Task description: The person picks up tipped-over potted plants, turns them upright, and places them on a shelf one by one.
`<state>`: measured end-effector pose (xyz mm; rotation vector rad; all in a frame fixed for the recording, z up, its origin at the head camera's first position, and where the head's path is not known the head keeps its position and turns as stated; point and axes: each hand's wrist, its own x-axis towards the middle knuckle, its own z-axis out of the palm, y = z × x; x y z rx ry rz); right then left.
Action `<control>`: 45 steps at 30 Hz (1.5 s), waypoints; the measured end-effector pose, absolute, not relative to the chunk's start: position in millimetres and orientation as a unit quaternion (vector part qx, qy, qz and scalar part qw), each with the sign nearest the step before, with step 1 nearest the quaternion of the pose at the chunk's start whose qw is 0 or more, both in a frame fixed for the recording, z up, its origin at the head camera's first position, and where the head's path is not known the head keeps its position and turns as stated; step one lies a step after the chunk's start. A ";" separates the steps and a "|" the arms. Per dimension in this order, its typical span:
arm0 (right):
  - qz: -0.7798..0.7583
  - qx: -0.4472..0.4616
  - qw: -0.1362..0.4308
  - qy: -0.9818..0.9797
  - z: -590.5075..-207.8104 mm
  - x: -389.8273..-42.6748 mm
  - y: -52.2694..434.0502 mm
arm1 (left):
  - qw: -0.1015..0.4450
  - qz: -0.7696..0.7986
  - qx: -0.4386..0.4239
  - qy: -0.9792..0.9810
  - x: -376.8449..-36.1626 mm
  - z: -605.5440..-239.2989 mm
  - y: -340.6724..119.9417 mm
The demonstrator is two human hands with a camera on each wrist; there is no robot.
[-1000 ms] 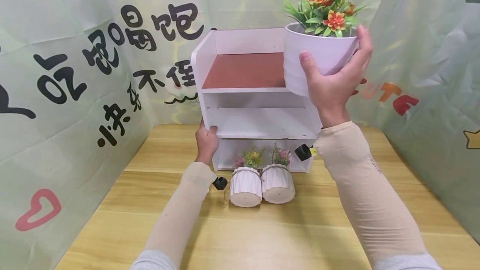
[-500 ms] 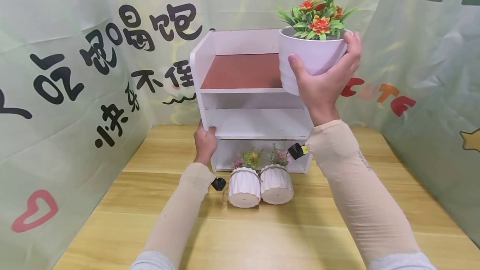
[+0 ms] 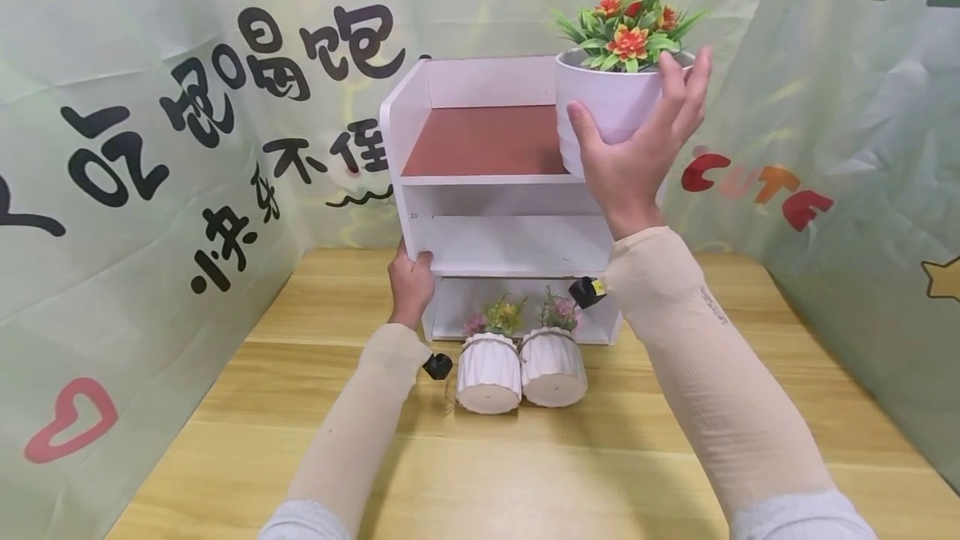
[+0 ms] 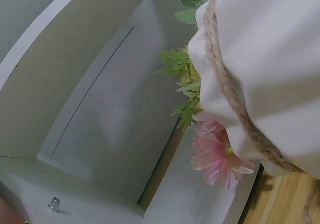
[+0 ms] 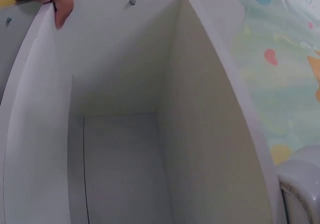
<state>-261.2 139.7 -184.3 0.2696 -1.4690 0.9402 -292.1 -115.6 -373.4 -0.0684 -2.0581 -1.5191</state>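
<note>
A white three-tier shelf point(image 3: 517, 244) with a brown top board point(image 3: 487, 140) stands on the table. My left hand point(image 3: 411, 282) grips its left side panel low down, thumb on the front edge; that hand also shows in the right wrist view. At the right end of the top tier is a white flower pot point(image 3: 603, 98) with orange flowers and green leaves. In front of the pot, my right hand point(image 3: 645, 140) rests against it with spread, fairly straight fingers. Its palm side and the pot's base are partly hidden. The pot's lower edge shows in the right wrist view.
Two small white pots tied with twine, the left point(image 3: 489, 375) and the right point(image 3: 553, 367), lie tipped towards me before the bottom tier, their flowers pointing into it. The wooden table point(image 3: 300, 407) is enclosed by printed cloth walls point(image 3: 97, 290).
The flower pot has moved left and back onto the top tier. My right hand has followed it, and its fingers have loosened from around the pot. My left hand keeps its hold.
</note>
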 end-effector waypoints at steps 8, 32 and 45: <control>0.385 0.127 0.639 -0.653 -186.0 -268.4 138.8 | 0.289 -0.565 -0.022 -0.772 -291.1 -372.0 -115.7; 0.289 0.135 0.640 -0.699 -188.7 -294.0 140.1 | 0.294 -0.566 -0.025 -0.770 -291.5 -370.9 -113.7; 0.234 0.109 0.591 -0.764 -183.9 -295.5 140.1 | 0.284 -0.565 -0.023 -0.775 -291.9 -369.2 -115.1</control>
